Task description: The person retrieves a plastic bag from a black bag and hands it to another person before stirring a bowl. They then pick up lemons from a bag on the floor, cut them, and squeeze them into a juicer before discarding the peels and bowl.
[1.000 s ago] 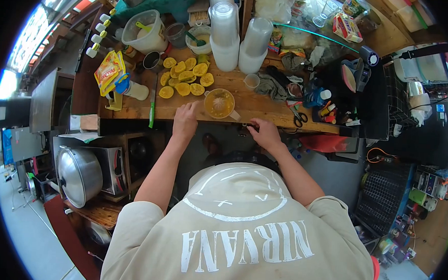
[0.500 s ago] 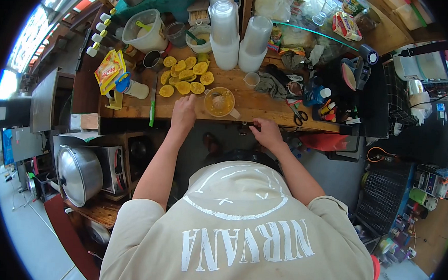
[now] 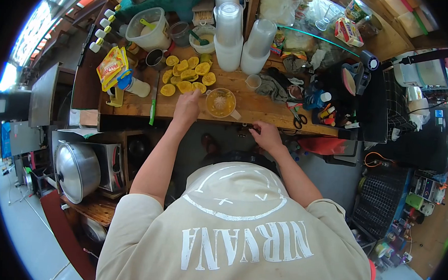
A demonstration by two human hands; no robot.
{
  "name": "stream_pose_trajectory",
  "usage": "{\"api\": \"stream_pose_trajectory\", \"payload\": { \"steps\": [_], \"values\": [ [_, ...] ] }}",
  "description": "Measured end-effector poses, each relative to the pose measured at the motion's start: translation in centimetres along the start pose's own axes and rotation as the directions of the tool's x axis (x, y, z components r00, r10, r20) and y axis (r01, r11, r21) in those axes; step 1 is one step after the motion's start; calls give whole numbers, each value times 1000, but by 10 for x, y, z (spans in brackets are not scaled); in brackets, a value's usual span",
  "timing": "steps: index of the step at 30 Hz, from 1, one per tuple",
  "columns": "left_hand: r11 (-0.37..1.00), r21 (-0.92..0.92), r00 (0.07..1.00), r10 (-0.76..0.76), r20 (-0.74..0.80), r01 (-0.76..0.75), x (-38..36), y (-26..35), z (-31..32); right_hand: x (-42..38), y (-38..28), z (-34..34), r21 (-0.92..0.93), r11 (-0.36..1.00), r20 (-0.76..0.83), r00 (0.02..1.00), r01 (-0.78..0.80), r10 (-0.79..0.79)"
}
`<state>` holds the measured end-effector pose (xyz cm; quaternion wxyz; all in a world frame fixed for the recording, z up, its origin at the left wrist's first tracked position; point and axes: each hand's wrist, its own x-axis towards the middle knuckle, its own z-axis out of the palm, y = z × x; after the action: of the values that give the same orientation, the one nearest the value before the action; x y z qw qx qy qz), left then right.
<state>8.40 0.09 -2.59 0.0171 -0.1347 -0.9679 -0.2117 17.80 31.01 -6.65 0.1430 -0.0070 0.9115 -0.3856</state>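
While left hand (image 3: 186,108) is at lower edge of cut citrus halves (image 3: 189,75), upper left of centre, can't tell its grip: fingertips partly hidden. Juicer (image 3: 221,103) sits just right, upper centre. Right hand (image 3: 267,136) at table (image 3: 266,109) front edge, mid-frame; fingers bent, can't tell grip.

Bare arms (image 3: 154,161) forward, hands apart.
Left hand (image 3: 187,106) stretches farther out, back upward; right hand (image 3: 265,136) sits nearer the torso (image 3: 234,227), fingers (image 3: 256,126) bent inward.
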Motion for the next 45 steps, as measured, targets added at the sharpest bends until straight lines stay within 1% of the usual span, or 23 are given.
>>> {"api": "stream_pose_trajectory", "payload": {
  "steps": [5, 6, 8, 11, 13, 15, 17, 19, 23, 25, 29, 32, 34, 35, 37, 41, 43, 44, 45],
  "values": [
    [999, -26, 999, 34, -29, -34, -4, 0, -6, 0, -2, -5, -41, 999, 29, 999, -30, 31],
    [999, -36, 1000, 13, -22, -14, -4, -2, -5, -1, 1, -3, -40, 999, 28, 999, -28, 29],
    [999, -44, 1000, -5, -17, 5, -2, -6, -3, -2, 8, 3, 18, 1000, -18, 1000, -11, 11],
    [998, -57, 999, -40, -12, 39, 2, -4, 1, -6, 6, 2, -5, 1000, 2, 1000, -27, 27],
    [995, -65, 996, -70, 54, 74, -1, -1, 2, -8, 3, 0, -23, 999, 6, 1000, -29, 29],
    [995, -82, 997, -59, 41, 62, -7, -1, 3, -9, 4, -1, -40, 999, 9, 999, -32, 32],
    [994, -96, 998, -48, 31, 50, -8, -3, 4, -10, 7, 1, 0, 1000, -10, 1000, -30, 30],
    [988, -119, 995, -95, 27, 98, -9, -4, 2, -11, 8, 1, -5, 999, 0, 999, -34, 34],
    [989, -99, 994, -109, 1, 109, -9, -5, 9, -13, 3, -2, -13, 999, 1, 999, -41, 41],
    [987, -112, 993, -108, 52, 113, -12, -2, 9, -12, 4, -3, -25, 999, -9, 999, -32, 32],
    [987, -127, 995, -93, 33, 97, -11, 0, 4, -11, 4, -4, -21, 999, 7, 999, -40, 40],
    [993, -81, 996, -89, 17, 90, -2, 7, 0, -12, 2, -5, -28, 999, 27, 999, -42, 43],
    [997, -57, 998, 53, 25, -52, 1, 9, -1, -13, 1, -5, -35, 999, 28, 999, -41, 42],
    [997, -59, 998, 53, 23, -51, 1, 11, -2, -12, 0, -6, -41, 998, 27, 999, -39, 41],
    [988, -14, 988, 154, 0, -153, 2, 13, -8, -11, 3, -5, -26, 999, 17, 999, -38, 38],
    [982, 58, 982, 183, -46, -180, 9, 15, -13, -12, 3, -2, 35, 999, 9, 999, -36, 36],
    [962, 113, 965, 257, -58, -249, 15, 19, -14, -12, 2, -1, 37, 999, 17, 999, -39, 39],
    [962, 112, 964, 258, -58, -250, 18, 19, -13, -12, 1, -1, 37, 998, 21, 999, -43, 42],
    [947, 128, 954, 299, -6, -295, 20, 18, -12, -12, 1, 0, 36, 998, 19, 999, -44, 44]
  ]
}}
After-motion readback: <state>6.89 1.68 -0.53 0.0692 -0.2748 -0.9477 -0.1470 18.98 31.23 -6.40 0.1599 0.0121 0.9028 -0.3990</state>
